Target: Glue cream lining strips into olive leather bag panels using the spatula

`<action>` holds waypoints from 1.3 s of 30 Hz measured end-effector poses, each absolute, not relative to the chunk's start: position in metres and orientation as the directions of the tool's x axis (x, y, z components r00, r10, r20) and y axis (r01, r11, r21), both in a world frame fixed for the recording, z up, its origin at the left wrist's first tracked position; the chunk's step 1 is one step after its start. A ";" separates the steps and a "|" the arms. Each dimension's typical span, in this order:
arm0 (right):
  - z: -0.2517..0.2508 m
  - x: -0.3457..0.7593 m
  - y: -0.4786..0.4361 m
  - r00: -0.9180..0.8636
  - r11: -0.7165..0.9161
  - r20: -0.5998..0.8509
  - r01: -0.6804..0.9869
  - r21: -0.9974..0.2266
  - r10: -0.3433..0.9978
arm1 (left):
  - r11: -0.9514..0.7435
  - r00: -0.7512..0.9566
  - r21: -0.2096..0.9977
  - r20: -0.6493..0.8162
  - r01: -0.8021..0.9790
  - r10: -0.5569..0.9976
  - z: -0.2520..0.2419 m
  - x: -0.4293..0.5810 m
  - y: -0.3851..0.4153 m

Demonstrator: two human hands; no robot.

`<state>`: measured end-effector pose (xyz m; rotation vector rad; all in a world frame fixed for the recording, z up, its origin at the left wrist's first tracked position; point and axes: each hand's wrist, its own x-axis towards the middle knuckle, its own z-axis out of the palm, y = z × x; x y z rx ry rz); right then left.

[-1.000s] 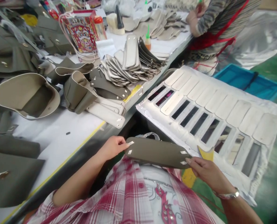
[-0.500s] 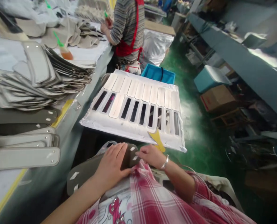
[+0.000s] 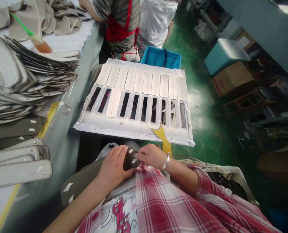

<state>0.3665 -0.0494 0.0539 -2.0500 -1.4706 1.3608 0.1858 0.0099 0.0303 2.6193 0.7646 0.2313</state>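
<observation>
A long dark grey strip (image 3: 85, 173) with rounded ends and small white tabs lies across my lap, slanting up to the right. My left hand (image 3: 113, 165) wraps over it near the right end, fingers on top and thumb along the near side. At that end my right hand (image 3: 151, 156), wearing a silver bangle, is closed with its fingertips at the edge beside a white tab (image 3: 134, 160). What the fingertips pinch underneath is hidden. Just beyond my hands stands a white slotted board (image 3: 134, 127) bearing rows of pale rounded strips (image 3: 113, 103).
To the left, a table (image 3: 63, 139) carries a stack of pale strips (image 3: 17, 84) and a bottle of amber liquid (image 3: 40, 43). A yellow piece (image 3: 163, 137) hangs at the board's near edge. Behind the board are a blue crate (image 3: 160, 58) and a co-worker (image 3: 124, 29).
The view has tilted down and shifted, so the board and table sit differently in it. Both hands keep nearly the same hold at the end of the dark grey strip.
</observation>
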 end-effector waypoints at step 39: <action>0.003 0.361 -0.052 -0.034 -0.559 -0.561 0.059 -0.827 0.827 | -0.871 0.909 0.314 0.052 0.378 0.414 0.045 0.175 0.002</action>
